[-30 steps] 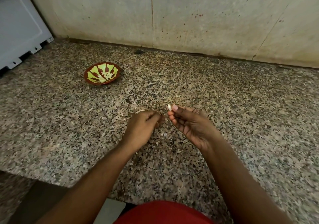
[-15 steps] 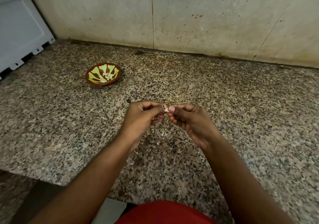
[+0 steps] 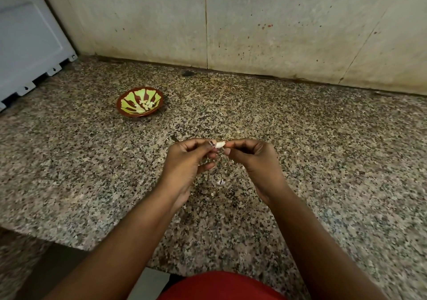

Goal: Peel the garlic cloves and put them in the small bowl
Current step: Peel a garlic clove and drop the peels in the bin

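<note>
A small pale garlic clove (image 3: 220, 144) is held above the granite counter between both hands. My left hand (image 3: 188, 163) pinches its left end with curled fingers, and my right hand (image 3: 253, 161) pinches its right end at the fingertips. The small bowl (image 3: 124, 103), brown with green stripes, sits on the counter at the far left of my hands. Several peeled cloves (image 3: 146, 104) lie inside it. A scrap of white garlic skin (image 3: 221, 181) lies on the counter below my hands.
The speckled granite counter (image 3: 323, 151) runs to a stained tiled wall (image 3: 254, 22) at the back. A white appliance panel (image 3: 25, 38) stands at the far left. The counter's front edge drops off at lower left.
My left hand rose from the counter and met my right hand at the clove. Both hands now pinch it, a little higher than before.
</note>
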